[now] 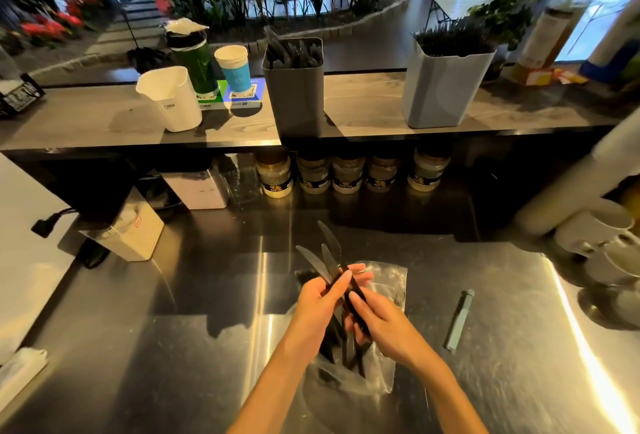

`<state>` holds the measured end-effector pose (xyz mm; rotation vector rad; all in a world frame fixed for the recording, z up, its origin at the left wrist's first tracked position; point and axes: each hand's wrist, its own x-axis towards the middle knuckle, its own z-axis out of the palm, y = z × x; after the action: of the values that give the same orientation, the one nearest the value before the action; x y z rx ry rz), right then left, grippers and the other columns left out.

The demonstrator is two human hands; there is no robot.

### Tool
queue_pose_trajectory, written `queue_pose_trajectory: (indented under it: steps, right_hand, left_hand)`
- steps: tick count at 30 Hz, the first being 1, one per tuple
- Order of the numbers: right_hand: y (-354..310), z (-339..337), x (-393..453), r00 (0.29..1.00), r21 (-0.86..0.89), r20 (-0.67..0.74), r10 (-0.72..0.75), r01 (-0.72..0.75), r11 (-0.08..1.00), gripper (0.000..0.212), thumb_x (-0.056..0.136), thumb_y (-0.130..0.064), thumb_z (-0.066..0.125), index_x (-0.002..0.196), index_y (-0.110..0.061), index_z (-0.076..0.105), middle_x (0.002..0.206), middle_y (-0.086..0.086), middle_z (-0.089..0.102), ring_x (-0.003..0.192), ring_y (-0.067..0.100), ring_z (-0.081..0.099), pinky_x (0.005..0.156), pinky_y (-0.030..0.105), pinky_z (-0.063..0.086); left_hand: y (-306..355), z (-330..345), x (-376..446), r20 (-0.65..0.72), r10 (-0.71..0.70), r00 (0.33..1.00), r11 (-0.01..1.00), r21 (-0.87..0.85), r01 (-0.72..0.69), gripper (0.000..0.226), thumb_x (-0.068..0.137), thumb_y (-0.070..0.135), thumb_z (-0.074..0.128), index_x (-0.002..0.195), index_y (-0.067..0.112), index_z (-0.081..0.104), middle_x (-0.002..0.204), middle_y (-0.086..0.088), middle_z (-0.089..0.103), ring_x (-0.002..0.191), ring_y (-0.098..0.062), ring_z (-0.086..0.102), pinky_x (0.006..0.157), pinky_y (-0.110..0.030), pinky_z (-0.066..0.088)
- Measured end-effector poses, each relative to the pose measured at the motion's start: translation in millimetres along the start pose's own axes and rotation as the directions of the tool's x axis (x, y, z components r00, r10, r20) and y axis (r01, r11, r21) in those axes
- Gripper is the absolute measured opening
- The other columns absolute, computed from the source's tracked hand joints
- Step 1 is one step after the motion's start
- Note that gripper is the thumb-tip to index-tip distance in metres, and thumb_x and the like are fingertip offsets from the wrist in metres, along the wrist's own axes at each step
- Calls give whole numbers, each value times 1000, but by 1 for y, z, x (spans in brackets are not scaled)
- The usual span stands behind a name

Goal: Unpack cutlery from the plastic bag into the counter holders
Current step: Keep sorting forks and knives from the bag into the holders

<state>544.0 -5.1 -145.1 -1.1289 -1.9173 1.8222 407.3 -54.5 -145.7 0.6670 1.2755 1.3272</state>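
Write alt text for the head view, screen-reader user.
Two hands, left hand and right hand, grip a bunch of black plastic knives above a clear plastic bag on a steel counter. On the raised shelf behind stand a dark grey holder and a light grey holder, both holding black cutlery.

We find both forearms cut off by the bottom edge of the frame. The left hand (pixel 320 298) and right hand (pixel 382 321) cover the middle of the black knives (pixel 327 257), so we cannot count them. The lower ends of the knives lie behind the crumpled plastic bag (pixel 388 281), its outline unclear against the glare. In the dark grey holder (pixel 294 87), upper centre, the cutlery is too blurred to sort. Labels on the jars (pixel 346 174) under the shelf are unreadable. White cups (pixel 595 226) run off the right edge.
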Motion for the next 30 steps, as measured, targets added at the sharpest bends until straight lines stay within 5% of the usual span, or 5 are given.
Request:
queue_pose_trajectory:
  steps: [7, 12, 18, 24, 30]
  right_hand:
    - [-4, -7, 5, 989, 11, 110, 98, -100, 995, 32, 109, -29, 39, 110, -8, 62, 80, 2, 75, 73, 16, 72, 69, 24, 58]
    - [-11, -32, 22, 969, -301, 239, 59, 16, 953, 42, 96, -54, 54, 117, -19, 66, 103, -6, 74, 94, 5, 71, 89, 29, 57]
    - [-72, -56, 61, 962, -173, -107, -252, 231, 957, 27, 99, -41, 57, 121, -27, 67, 102, -9, 76, 90, 6, 72, 80, 26, 57]
    - [-163, -70, 99, 892, -243, -55, -448, 423, 873, 28, 91, -39, 71, 117, -28, 72, 109, -14, 74, 105, -2, 67, 89, 19, 56]
    - [-245, -84, 126, 775, -310, -109, -623, 569, 762, 13, 89, -29, 77, 98, -20, 78, 85, -5, 77, 81, 6, 73, 78, 25, 58]
  left_hand:
    - [9, 1, 7, -89, -22, 996, 993, -121, 11, 35, 108, 26, 37, 114, 4, 63, 106, -14, 75, 107, -28, 70, 101, -41, 50]
    - [26, -1, 29, -104, -77, 992, 890, -456, 21, 35, 100, 38, 46, 93, 6, 55, 62, -1, 36, 50, -13, 38, 54, -27, 40]
    - [71, -22, 49, 85, 38, 996, 999, -29, -36, 43, 85, 50, 70, 95, 10, 56, 61, 5, 32, 45, -5, 26, 42, -18, 20]
    - [135, -24, 67, 181, 86, 980, 944, 300, -139, 24, 93, 24, 70, 112, 13, 64, 66, 6, 53, 54, -5, 38, 49, -20, 27]
    - [220, -32, 94, 208, 258, 943, 824, 462, -328, 19, 102, 7, 55, 119, 12, 60, 67, 19, 65, 60, 0, 55, 56, -14, 42]
